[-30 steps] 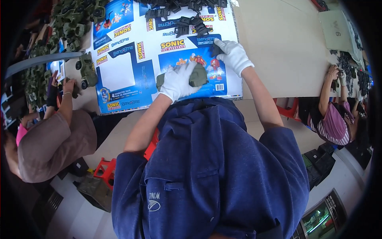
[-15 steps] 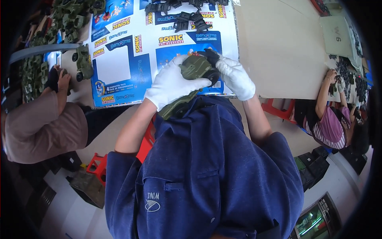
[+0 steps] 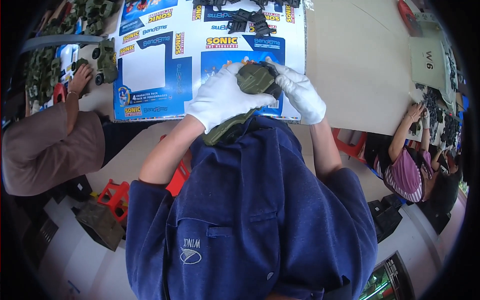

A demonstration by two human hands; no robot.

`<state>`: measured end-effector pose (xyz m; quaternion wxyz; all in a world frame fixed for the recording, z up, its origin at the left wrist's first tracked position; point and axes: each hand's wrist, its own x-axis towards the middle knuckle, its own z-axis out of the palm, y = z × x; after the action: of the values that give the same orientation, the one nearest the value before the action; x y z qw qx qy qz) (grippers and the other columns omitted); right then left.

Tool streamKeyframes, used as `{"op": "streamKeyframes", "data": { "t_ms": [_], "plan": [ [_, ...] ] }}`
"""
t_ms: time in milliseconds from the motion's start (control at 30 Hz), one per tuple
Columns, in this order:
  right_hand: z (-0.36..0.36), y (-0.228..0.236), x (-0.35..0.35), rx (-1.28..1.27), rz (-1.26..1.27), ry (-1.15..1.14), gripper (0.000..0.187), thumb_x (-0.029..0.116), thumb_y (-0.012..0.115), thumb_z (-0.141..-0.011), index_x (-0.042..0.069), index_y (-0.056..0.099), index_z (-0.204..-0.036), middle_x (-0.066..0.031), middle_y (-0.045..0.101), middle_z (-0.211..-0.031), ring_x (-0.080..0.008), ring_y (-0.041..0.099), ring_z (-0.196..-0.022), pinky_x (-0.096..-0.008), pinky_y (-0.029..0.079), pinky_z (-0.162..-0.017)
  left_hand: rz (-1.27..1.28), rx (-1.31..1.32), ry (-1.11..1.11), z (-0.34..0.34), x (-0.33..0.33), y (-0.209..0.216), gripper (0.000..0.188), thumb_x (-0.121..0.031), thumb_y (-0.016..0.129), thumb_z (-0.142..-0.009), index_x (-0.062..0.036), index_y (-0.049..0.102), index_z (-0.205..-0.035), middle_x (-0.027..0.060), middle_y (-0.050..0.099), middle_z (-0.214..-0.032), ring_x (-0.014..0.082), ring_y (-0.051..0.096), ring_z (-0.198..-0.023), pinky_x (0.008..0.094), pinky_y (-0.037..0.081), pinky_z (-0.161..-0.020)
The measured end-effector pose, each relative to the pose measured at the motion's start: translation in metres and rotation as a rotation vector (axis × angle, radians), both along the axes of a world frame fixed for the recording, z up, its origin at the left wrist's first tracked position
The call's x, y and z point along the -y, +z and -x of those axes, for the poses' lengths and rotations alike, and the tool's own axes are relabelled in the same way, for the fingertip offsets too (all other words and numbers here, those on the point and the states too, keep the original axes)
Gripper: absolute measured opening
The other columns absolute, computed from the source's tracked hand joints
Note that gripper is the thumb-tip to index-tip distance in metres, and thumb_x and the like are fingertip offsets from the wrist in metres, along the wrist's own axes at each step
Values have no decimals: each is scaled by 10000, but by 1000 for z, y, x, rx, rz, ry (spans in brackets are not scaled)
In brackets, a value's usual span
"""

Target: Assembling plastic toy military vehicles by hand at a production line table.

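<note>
Close to my body, at the table's front edge, my left hand (image 3: pixel 220 96) in a white glove is wrapped round an olive-green toy vehicle (image 3: pixel 254 80). Its thumb lies along the side of the vehicle, and the rear part slopes down below the palm toward my jacket. My right hand (image 3: pixel 303 96), also gloved, has its fingers on a black plastic part (image 3: pixel 270 69) at the vehicle's far right end. That part lies against the green body; whether it is fastened cannot be seen. A black wheel shows beside the right fingertips.
Printed blue-and-white card sheets (image 3: pixel 150 75) cover the table before me. Several black plastic parts (image 3: pixel 250 22) lie at its back. One green vehicle (image 3: pixel 105 62) stands at the left, near a pile of others (image 3: pixel 45 75). Co-workers sit left (image 3: pixel 40 150) and right (image 3: pixel 410 172). A red stool (image 3: pixel 115 197) stands behind.
The black part stuck out from the vehicle and now lies closer against it. My right fingers have moved in over it. The left co-worker's hand has shifted, and the whole view has moved slightly.
</note>
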<state>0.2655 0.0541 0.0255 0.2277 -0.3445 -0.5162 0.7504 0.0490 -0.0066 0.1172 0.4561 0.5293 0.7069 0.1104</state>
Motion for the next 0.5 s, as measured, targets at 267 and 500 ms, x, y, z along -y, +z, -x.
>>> {"op": "streamKeyframes", "data": {
  "t_ms": [267,500],
  "plan": [
    [-9,1,-2,-33,-53,55,465,248,622,-974,47,563,-1390,-92,547,-1434,-214,496,-1307,-342,345,-1136,12,24,-9,-2,3,0,974,-640,803,-622,13,581,-1311,213,646,-1233,343,616,-1183,395,463,-1030],
    [-8,4,-15,-109,-243,105,485,218,622,-985,63,521,-1433,-89,605,-1307,-131,559,-1059,-262,459,-956,9,38,13,-3,2,2,1024,-641,810,-617,30,544,-1344,225,628,-1262,345,626,-1167,394,477,-1012]
  ]
}}
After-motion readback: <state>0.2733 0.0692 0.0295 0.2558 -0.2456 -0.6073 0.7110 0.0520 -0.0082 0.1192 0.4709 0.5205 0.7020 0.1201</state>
